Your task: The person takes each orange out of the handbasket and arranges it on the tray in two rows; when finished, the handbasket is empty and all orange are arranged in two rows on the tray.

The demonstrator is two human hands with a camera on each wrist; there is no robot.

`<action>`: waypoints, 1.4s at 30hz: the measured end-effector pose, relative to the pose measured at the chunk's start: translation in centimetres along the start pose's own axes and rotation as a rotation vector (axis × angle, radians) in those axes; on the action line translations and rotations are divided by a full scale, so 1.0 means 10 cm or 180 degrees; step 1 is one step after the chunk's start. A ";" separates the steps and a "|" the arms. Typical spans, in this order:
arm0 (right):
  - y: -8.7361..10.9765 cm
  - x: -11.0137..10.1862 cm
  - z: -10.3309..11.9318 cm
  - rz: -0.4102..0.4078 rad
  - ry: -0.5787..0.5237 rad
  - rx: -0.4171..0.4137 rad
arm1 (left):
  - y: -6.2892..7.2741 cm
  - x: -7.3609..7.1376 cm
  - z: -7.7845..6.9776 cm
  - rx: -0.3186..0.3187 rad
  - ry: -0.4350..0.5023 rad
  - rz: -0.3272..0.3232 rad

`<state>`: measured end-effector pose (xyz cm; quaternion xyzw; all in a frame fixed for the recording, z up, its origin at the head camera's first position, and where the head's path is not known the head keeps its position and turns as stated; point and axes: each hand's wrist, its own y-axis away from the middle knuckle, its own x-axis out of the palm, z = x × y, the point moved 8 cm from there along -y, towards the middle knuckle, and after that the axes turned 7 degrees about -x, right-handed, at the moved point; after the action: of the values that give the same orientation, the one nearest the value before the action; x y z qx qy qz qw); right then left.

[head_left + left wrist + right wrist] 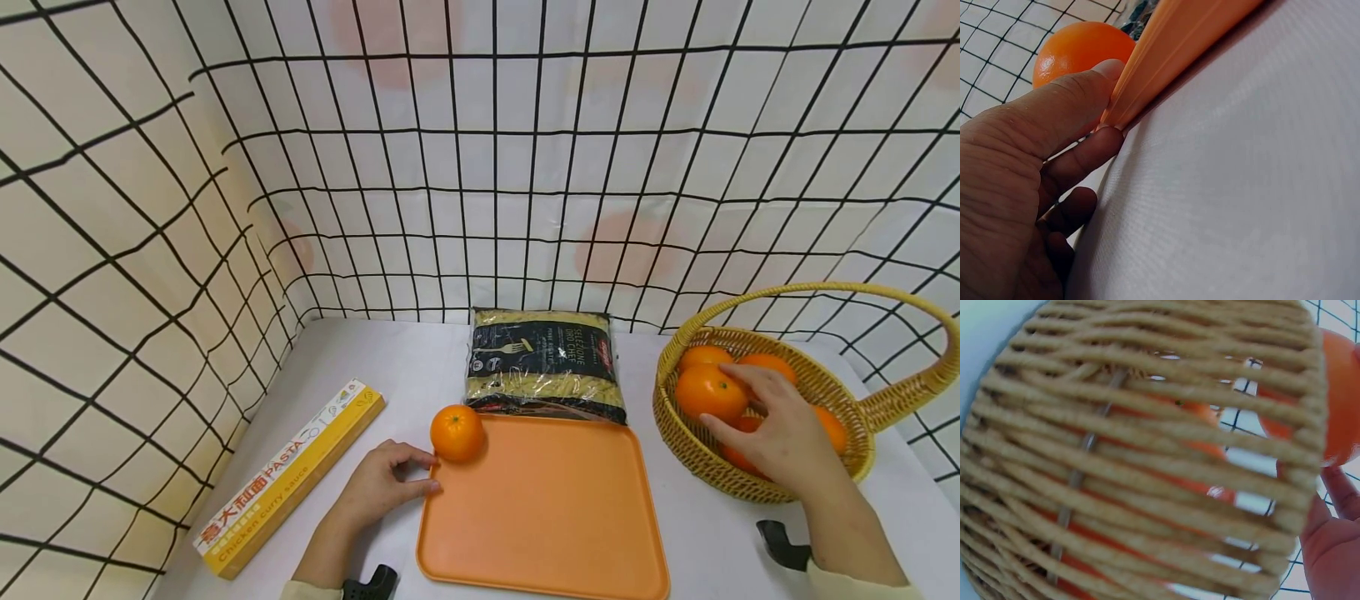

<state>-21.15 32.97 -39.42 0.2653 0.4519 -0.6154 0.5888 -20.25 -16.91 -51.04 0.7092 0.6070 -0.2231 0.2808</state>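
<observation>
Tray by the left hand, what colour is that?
The tray is a plain, light orange, paler than the fruit; the head view shows it best.

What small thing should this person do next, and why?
Probably lift the gripped orange out of the wicker basket toward the rectangular tray: the right hand has thumb and fingers around it, a single orange sits at the tray's far-left corner, and the left hand pinches the tray's left edge, perhaps steadying it.

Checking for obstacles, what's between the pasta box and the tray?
In the head view, the left hand lies between the pasta box and the tray.
</observation>
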 end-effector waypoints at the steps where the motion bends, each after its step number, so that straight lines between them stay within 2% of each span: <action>1: 0.01 -0.01 0.01 -0.0022 -0.0016 -0.0009 | 0.00 0.00 0.00 0.0009 -0.0001 -0.0001; 8: 0.06 -0.01 0.10 -0.0084 -0.0156 -0.0006 | 0.00 -0.01 -0.02 0.0065 0.0006 -0.0022; 21: 0.14 0.04 0.24 -0.0265 -0.0093 0.0071 | 0.00 0.00 -0.02 0.0057 -0.0004 -0.0010; 24: 0.14 0.04 0.31 -0.0345 -0.0173 -0.0023 | 0.00 0.00 -0.02 0.0048 -0.0003 -0.0011; 33: 0.14 0.12 0.57 -0.0666 -0.0457 -0.0522 | 0.00 -0.01 -0.02 0.0123 -0.0002 -0.0037; 42: 0.10 0.30 0.70 -0.0513 -0.0598 -0.0518 | 0.00 -0.01 -0.01 0.0111 -0.0003 -0.0023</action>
<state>-19.22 25.50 -39.10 0.1207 0.4630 -0.6441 0.5968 -20.25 -16.90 -50.88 0.7117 0.6054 -0.2350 0.2679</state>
